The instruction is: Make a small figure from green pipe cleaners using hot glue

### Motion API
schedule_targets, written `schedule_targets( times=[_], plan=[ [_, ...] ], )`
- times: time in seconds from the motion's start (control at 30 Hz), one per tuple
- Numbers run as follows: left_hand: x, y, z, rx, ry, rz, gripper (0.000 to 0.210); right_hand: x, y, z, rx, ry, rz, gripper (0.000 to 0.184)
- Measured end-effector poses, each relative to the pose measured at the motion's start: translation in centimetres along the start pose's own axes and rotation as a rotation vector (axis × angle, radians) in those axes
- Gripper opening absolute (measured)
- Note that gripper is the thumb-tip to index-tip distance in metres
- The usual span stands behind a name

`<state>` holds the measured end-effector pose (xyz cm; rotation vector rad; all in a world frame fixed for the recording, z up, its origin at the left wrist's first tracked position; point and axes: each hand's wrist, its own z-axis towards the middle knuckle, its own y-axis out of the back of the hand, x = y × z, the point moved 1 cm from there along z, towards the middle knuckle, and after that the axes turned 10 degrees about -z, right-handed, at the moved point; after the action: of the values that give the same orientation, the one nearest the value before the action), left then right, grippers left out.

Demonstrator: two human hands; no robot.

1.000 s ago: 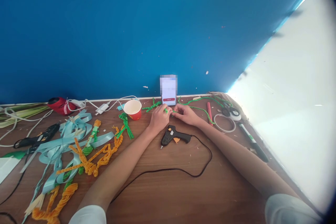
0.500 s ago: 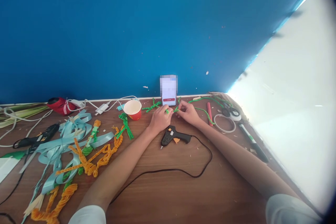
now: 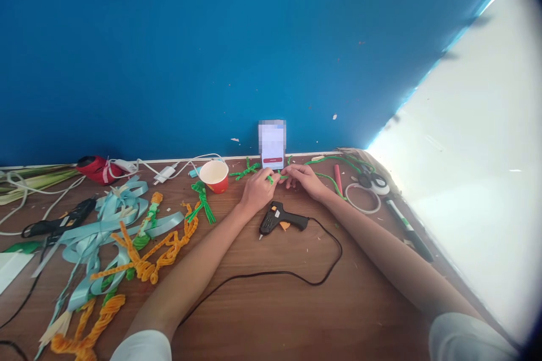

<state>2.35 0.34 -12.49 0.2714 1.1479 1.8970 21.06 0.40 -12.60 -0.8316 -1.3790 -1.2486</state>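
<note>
My left hand (image 3: 258, 189) is closed around a short piece of green yarn (image 3: 270, 179), whose end pokes out between the fingers. Close beside it on the right, my right hand (image 3: 308, 180) pinches the same green strand with thumb and forefinger. The fingertips of both hands nearly meet, and most of the yarn between them is hidden. Just behind the hands a phone (image 3: 272, 146) leans upright against the wall. A black glue gun (image 3: 279, 218) lies on the table in front of them, its nozzle toward the lower left.
At left lie light blue ribbon (image 3: 87, 237), orange fuzzy braids (image 3: 144, 268) and a knotted green tassel (image 3: 204, 203). A red paper cup (image 3: 218, 185) stands near the wall. Scissors (image 3: 376, 183), a white ring (image 3: 363, 210) and a red stick (image 3: 337, 179) lie right. The black cord (image 3: 271, 274) crosses the front.
My right hand has shifted slightly, its fingers now stretching further left over the strand toward my left fingertips. My left hand stays nearly in place.
</note>
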Motion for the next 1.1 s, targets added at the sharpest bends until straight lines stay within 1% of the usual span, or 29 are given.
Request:
schedule_targets(
  times=[0.13,0.27,0.4,0.6,0.77,0.87,1.0,1.1],
  plan=[
    [-0.12,-0.01,0.09,0.014,-0.026,0.015,0.031,-0.34,0.07,0.01,0.025,-0.005,0.022,0.028],
    [-0.18,-0.14,0.08,0.004,-0.002,0.01,0.031,-0.48,0.0,-0.03,0.003,0.011,0.068,0.03],
    [-0.28,-0.16,0.13,0.02,0.0,0.009,0.031,-0.65,-0.04,0.09,-0.012,0.03,0.057,0.03],
    [-0.02,-0.3,0.15,0.011,0.035,0.025,0.029,-0.55,-0.18,0.1,-0.031,-0.006,0.017,0.034],
    [0.2,-0.43,0.1,0.01,0.032,0.024,0.029,-0.24,-0.28,0.0,-0.019,0.068,0.021,0.036],
    [0.14,-0.43,0.15,0.014,0.034,0.033,0.031,-0.31,-0.32,0.05,-0.046,0.102,0.019,0.038],
    [0.08,-0.37,0.2,-0.003,0.053,0.053,0.032,-0.51,-0.46,0.15,-0.074,0.071,0.009,0.039],
    [0.08,-0.28,0.13,-0.037,0.041,0.086,0.031,-0.33,-0.56,0.12,-0.076,0.03,-0.039,0.036]
  ],
)
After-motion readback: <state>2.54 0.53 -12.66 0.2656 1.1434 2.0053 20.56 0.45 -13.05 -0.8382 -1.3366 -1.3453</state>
